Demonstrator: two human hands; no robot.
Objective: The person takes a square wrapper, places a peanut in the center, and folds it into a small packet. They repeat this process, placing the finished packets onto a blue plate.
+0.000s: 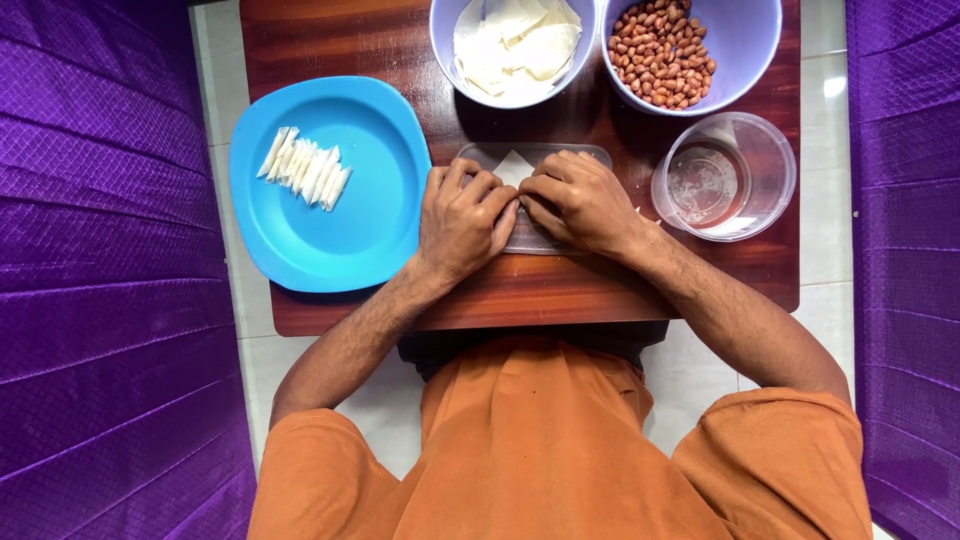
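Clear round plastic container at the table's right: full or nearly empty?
Nearly empty. The clear round plastic container holds only a shallow layer of clear liquid; its bottom shows through.

Thin white pastry sheet (pixel 514 165), folded to a point, lying flat on the clear plastic lid (pixel 590 155), mostly hidden under knuckles.

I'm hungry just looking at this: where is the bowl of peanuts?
In the head view, the bowl of peanuts sits at the table's far right, beside the bowl of white wrappers and just behind the clear plastic container.
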